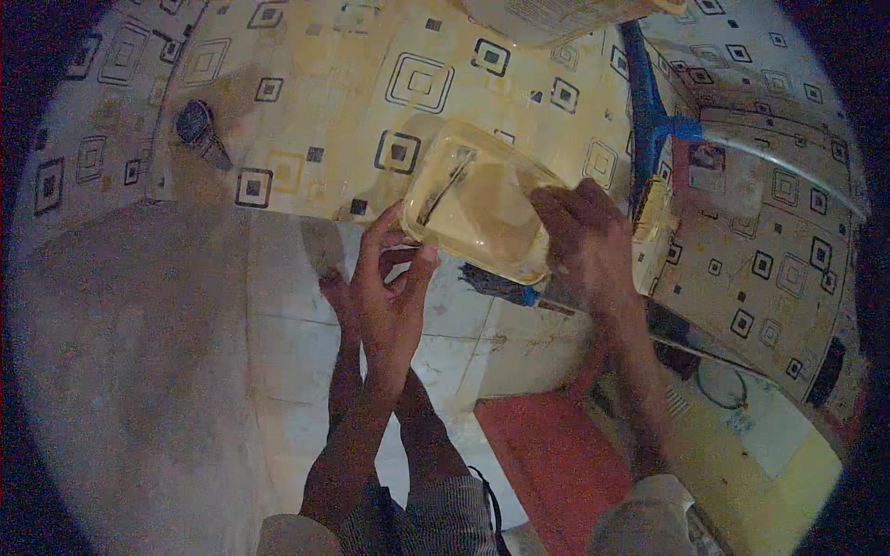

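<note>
Nearest: striped shorts [451, 510] and bare legs, pale tiled floor [287, 343] beneath; to the right of the legs, a flat red panel [556, 454]. Both forearms reach up from the lower edge. Left hand [394, 269] at the near left corner of a clear, yellowish plastic container [477, 232], thumb and fingers clamped on that corner. Right hand [593, 236] at the container's right side, motion-blurred, fingers bent at the rim; cannot tell whether they pinch the wall or only touch it. Container is rectangular, open side up, over the near edge of a patterned cloth [343, 120]; cannot tell if it rests there or is lifted. Just below its near rim, a dark bristly item [496, 282] with a blue end. Right of the right hand, a yellow ribbed item [653, 211], near a long blue object [646, 102]. Farther left on the cloth, a dark wristwatch [199, 130], strap extended. Farthest, a translucent tub [542, 18], cut by the top edge.
</note>
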{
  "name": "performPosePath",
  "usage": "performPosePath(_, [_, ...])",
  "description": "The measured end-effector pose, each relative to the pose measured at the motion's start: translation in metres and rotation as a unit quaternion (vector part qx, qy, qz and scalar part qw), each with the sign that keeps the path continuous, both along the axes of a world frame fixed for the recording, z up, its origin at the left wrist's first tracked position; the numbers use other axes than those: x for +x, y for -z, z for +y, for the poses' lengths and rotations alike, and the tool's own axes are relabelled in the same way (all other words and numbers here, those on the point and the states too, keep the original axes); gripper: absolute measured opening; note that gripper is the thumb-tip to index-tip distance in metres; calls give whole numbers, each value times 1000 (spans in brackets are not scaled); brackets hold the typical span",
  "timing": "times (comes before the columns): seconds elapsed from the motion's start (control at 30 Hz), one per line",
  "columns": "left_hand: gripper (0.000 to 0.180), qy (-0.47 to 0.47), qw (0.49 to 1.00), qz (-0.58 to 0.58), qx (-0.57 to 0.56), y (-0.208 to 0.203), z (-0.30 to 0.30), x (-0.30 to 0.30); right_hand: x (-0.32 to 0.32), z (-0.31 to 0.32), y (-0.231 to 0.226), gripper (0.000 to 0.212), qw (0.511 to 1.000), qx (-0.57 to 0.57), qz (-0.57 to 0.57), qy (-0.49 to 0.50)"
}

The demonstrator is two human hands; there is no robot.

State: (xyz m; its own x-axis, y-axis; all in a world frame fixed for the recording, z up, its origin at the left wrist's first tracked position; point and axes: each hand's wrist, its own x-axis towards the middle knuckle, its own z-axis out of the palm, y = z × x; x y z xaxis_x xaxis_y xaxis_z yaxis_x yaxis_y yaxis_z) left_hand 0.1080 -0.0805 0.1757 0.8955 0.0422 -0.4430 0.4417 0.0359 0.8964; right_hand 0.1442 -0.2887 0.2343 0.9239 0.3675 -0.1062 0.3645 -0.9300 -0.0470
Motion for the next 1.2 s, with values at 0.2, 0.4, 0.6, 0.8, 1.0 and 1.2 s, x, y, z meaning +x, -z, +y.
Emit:
performPosePath(0.2, [49, -30, 999, 18, -37, 5, -3, -2, -2, 33, 7, 41, 996, 58, 57, -29])
performPosePath(0.4, [49, -29, 999, -7, -35, 7, -1, -3, -16, 3, 2, 37, 998, 26, 62, -20])
performPosePath(0.6, [46, -26, 1000, -5, -5, 0, -1, 1, 4, 17, 3, 28, 993, 75, 58, 76])
performPosePath(0.8, [38, -12, 991, -102, 83, -10, 4, -15, -15, 9, -9, 18, 884, 324, 106, 319])
performPosePath(1.0, [36, 198, 959, -162, 125, -55, -11, -13, -22, 10, -30, 21, 750, 444, 136, 470])
performPosePath(1.2, [38, 197, 965, -138, 102, -59, -28, -4, -37, 21, -28, 20, 757, 451, 92, 463])
